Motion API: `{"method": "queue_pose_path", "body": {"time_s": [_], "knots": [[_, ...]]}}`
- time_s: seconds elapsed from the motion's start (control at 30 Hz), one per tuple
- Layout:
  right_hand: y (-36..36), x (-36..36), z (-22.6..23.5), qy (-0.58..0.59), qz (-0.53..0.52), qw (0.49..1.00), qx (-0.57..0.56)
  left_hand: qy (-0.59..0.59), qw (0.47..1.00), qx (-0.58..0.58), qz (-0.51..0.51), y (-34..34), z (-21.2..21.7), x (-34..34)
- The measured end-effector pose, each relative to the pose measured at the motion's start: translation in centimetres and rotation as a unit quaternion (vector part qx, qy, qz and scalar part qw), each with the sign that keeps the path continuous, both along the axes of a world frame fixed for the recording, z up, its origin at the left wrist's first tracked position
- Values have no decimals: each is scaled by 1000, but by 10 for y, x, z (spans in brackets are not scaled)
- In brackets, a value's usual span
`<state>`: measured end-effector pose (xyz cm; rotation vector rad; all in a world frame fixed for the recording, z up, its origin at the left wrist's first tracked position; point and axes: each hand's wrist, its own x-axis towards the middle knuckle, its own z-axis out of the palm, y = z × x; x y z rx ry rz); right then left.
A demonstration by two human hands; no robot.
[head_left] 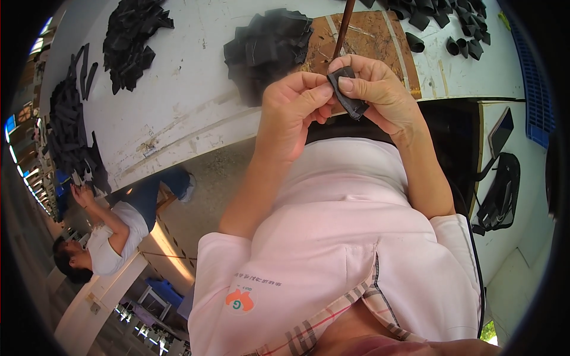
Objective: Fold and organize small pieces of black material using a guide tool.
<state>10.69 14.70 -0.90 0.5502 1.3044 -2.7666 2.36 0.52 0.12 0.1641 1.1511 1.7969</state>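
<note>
Between my hands, just in front of the table edge, is a small folded piece of black fabric [350, 98] with a stitched edge. My right hand [383, 95] is closed on it, the thumb pressing its upper face and the fingers behind. My left hand [294, 107] is closed too, thumb and fingertips pinching at the piece's upper left edge. Right behind my fingertips a thin dark brown rod [343, 32] rises from a worn brown board [380, 35]. A heap of black fabric pieces [267, 47] lies left of the board, beyond my left hand.
On the white table [190, 77] are another black heap [132, 41], long black strips [71, 118] at the far left, and rolled black tubes [472, 35] at the back right. A blue crate [537, 89], a phone [502, 132] and a black bag [500, 196] are right. A co-worker [116, 231] sits left.
</note>
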Motion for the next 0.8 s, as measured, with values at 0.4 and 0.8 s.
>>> {"method": "queue_pose_path", "body": {"time_s": [0.4, 0.8], "knots": [[-2, -1, 2, -52, -1, 991, 127, 68, 995, -58, 45, 1, -3, 0], [-27, -7, 13, 101, -178, 672, 712, 586, 771, -136, 211, 22, -21, 22]]}}
